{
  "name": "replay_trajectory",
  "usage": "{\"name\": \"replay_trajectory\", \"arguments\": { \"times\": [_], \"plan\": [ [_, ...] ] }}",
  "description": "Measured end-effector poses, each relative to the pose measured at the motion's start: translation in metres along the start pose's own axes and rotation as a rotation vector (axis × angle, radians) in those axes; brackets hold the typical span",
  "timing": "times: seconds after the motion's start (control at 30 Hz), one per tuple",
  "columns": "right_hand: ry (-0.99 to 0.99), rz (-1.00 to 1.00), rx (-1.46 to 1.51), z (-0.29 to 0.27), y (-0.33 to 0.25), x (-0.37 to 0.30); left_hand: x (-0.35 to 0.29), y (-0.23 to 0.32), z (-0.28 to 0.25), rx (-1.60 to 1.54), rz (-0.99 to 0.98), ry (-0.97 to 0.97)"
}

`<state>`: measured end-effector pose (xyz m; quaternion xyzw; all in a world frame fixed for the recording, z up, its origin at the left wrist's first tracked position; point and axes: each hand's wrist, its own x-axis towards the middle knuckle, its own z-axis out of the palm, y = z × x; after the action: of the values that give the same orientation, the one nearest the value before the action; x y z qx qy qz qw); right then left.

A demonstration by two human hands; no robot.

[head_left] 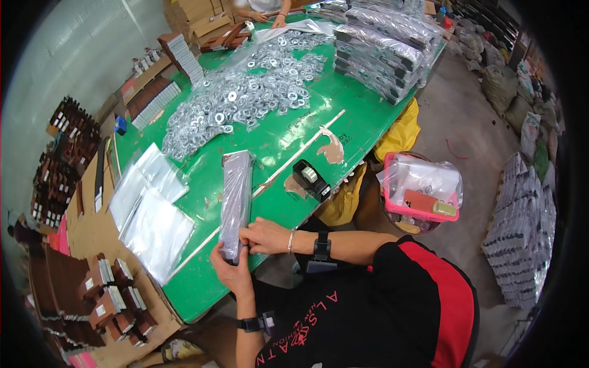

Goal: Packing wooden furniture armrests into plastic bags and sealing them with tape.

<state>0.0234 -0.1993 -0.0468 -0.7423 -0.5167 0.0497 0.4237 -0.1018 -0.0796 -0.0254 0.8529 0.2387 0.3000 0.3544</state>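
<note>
A long, narrow bundle [236,190] in clear plastic lies on the green table, its near end at the table's front edge. My left hand [233,270] grips that near end from the left side, thumb along it. From the right, my right hand [267,236] closes its fingers on the plastic at the same end. What exactly is inside the wrap cannot be made out. To the right of the bundle stands a black tape dispenser [311,180] with a roll of tape. Flat clear plastic bags [156,224] lie to the left.
A heap of small bagged rings [236,98] spreads across the green table [202,245]. Wrapped bundles [383,52] are stacked at the far right. A pink basket [392,199] stands beside the table. Brown pieces [113,300] sit at left. Another person's hand [279,21] is at the far edge.
</note>
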Motion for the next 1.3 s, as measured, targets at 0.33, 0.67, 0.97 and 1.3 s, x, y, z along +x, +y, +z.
{"name": "replay_trajectory", "arguments": {
  "times": [0.33, 0.67, 0.97, 1.3],
  "plan": [
    [0.159, -0.197, -0.383, -0.088, -0.069, 0.008, 0.044, -0.004, -0.11, -0.777, -0.531, -0.445],
    [0.493, -0.354, -0.848, -0.206, -0.048, -0.025, 0.074, 0.067, -0.088, -0.961, -0.675, -0.568],
    [0.768, 0.103, -0.966, -0.444, 0.01, -0.071, 0.137, 0.184, 0.019, -1.002, -0.311, -0.95],
    [0.64, 0.681, -1.686, -0.552, 0.155, -0.092, 0.113, 0.075, 0.033, -0.816, -0.622, -0.692]
  ]
}}
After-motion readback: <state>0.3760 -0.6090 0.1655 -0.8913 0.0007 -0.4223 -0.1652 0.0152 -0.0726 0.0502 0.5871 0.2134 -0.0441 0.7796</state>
